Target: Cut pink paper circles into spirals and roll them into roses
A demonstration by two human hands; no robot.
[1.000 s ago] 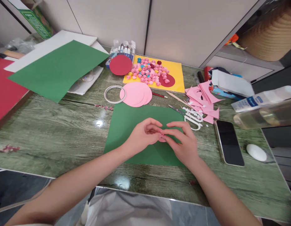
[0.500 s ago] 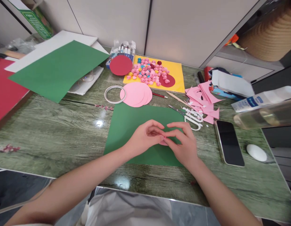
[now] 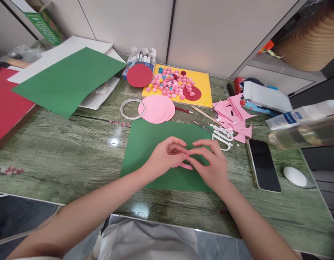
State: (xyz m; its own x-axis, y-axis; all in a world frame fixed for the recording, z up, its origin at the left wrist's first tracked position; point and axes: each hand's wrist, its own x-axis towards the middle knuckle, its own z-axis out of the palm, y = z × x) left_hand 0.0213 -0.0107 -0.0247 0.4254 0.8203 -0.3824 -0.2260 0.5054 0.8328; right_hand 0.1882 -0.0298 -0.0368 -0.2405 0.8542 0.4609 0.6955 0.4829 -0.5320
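Over the green paper sheet, my left hand and my right hand meet at the fingertips. Between them is a pink paper strip, partly coiled, with its loose end hanging below the fingers. The left thumb and fingers pinch the coiled part, mostly hidden behind them. My right thumb and index finger close on the same small roll from the other side, its other fingers held out. Just beyond the sheet lie pink paper circles and a roll of tape.
Rolled paper flowers cover a yellow sheet at the back. White-handled scissors lie by pink paper scraps. A phone and a white mouse-shaped object are at right; another green sheet is at left.
The pink strip's loose end now shows farther out below my fingertips, bent toward the right. Both hands have stayed nearly in place, the fingers shifting slightly round the roll.
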